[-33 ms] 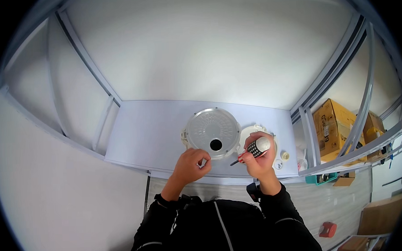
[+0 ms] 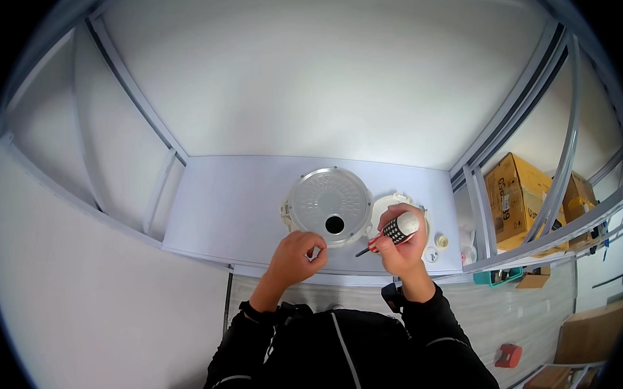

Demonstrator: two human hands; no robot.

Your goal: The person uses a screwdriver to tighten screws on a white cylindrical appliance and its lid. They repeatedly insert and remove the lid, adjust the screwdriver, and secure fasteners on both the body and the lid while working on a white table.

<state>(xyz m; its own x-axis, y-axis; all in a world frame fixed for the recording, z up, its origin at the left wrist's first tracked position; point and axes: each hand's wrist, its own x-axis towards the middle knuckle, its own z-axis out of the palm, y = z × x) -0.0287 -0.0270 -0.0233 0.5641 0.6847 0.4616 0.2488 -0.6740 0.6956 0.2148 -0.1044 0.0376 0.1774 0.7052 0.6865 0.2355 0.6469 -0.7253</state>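
In my right hand (image 2: 405, 257) is a screwdriver (image 2: 398, 229) with a checked black-and-white handle, a white end and a red collar. Its dark shaft points left and slightly down, clear of the round part beside it. My left hand (image 2: 295, 257) is closed, thumb and forefinger pinched together; whatever they hold, if anything, cannot be made out. It is at the near left rim of a round white housing (image 2: 284, 214). A silver metal disc (image 2: 325, 197) with a dark round hole tops that housing. Under my right hand lies a white round part (image 2: 381, 207), mostly covered.
All this rests on a white table (image 2: 221, 205) against a pale wall. Two small round containers (image 2: 441, 241) stand near its right end. Metal frame posts (image 2: 480, 211) rise at the right, with cardboard boxes (image 2: 517, 199) beyond. A red object (image 2: 508, 355) lies on the floor.
The screwdriver's tip has shifted very slightly to the left. Both hands otherwise keep the same place.
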